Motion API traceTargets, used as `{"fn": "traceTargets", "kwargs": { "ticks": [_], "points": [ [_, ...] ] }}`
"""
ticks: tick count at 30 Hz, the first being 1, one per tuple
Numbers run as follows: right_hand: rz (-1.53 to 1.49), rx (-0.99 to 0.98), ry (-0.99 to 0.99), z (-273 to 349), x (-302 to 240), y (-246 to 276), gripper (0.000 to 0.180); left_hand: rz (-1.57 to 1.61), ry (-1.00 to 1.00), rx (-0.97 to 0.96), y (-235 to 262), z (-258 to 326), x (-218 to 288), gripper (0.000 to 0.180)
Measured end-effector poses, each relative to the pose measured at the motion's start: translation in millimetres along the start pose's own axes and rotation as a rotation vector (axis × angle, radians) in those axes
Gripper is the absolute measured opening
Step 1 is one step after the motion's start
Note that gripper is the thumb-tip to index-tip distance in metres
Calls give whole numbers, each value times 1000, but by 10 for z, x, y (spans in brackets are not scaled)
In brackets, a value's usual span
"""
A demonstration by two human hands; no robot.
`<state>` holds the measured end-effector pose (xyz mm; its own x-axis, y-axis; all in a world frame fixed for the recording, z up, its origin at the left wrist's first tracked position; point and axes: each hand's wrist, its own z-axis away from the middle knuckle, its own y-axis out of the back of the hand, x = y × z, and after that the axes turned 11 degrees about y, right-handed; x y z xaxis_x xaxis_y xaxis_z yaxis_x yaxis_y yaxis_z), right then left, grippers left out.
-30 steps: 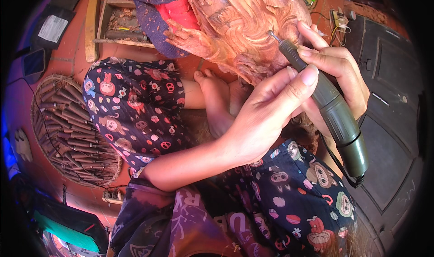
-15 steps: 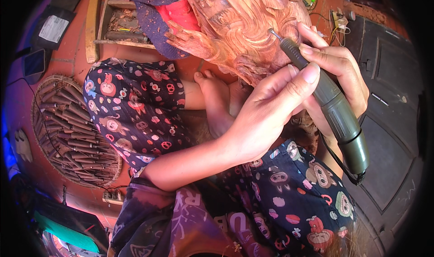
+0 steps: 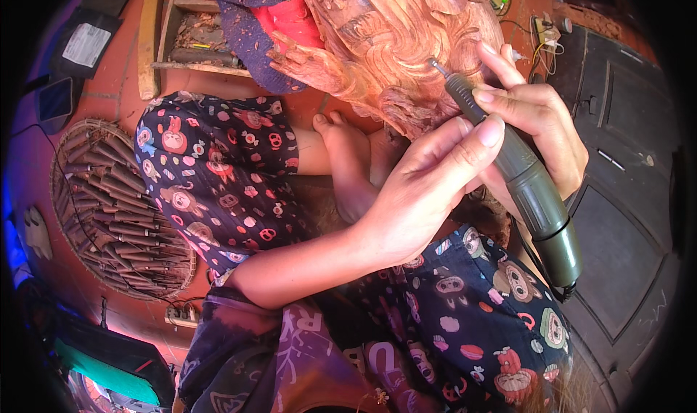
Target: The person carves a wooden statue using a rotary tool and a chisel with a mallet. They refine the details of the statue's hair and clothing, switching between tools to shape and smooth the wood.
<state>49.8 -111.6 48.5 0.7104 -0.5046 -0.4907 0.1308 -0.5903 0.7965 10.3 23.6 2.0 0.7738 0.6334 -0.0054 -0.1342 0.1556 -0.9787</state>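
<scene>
A dark rotary carving tool slants between my hands, with its cord end low on the right and its small metal burr pointing up and left. My right hand is closed around the tool from its far side, index finger stretched toward the wood. From the left, my left hand presses its thumb against the tool's body; its other fingers are partly hidden behind. The burr is at the surface of a reddish-brown wood carving with swirling relief; whether it touches, I cannot tell.
A round woven basket full of slim brown-handled tools sits left. Behind it are a phone and a wooden tray with shavings. Dark cloth lies beside the carving. A dark panelled board and power socket are at right.
Both hands and the rotary tool have shifted slightly left, and the burr sits a little lower on the carving. The grip stays the same.
</scene>
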Motion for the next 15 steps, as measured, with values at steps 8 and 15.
{"fn": "traceTargets", "kwargs": {
  "ticks": [8, 15],
  "points": [
    [45, 168, 35, 82, -41, -158, 30, -53, 11, -9, 143, 127, -105, 32],
    [122, 154, 14, 103, -28, -163, 32, 4, 22, 33, 101, 97, -81, 34]
  ]
}}
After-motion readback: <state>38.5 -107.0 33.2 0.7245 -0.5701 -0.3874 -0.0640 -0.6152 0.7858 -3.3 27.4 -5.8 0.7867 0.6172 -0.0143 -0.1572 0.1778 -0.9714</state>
